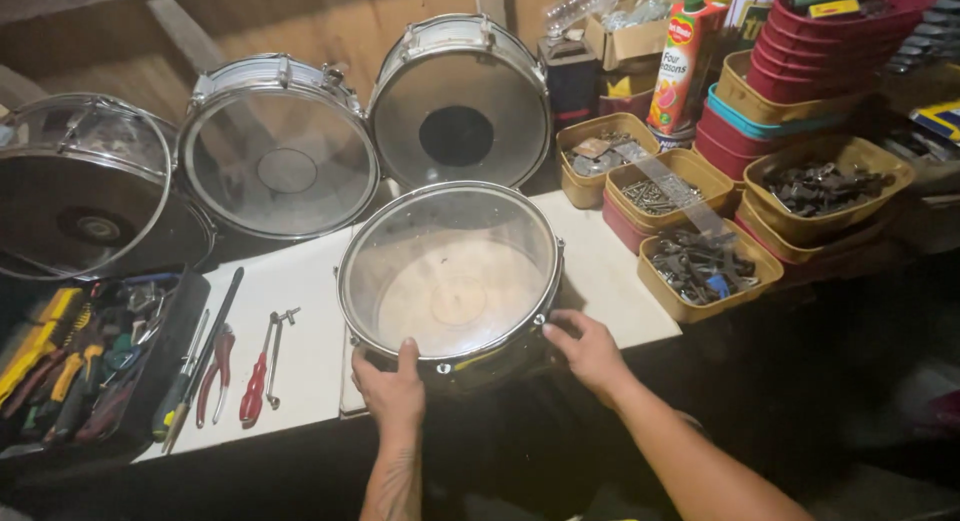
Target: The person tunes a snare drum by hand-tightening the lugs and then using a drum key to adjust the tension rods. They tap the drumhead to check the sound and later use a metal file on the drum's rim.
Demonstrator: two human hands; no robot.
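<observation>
A drum (450, 271) with a clear head and chrome rim lies head-up on the white worktop (300, 281), near its front edge. My left hand (392, 386) grips the drum's near rim at the lower left. My right hand (590, 351) holds the shell at the lower right, by a tension lug. Both forearms reach in from the bottom of the head view.
Three more drums (275, 146) lean against the back wall. Pliers and a red-handled screwdriver (252, 391) lie left of the drum, beside an open tool tray (90, 366). Tan and red bins of metal hardware (700, 266) and a juice carton (682, 61) crowd the right.
</observation>
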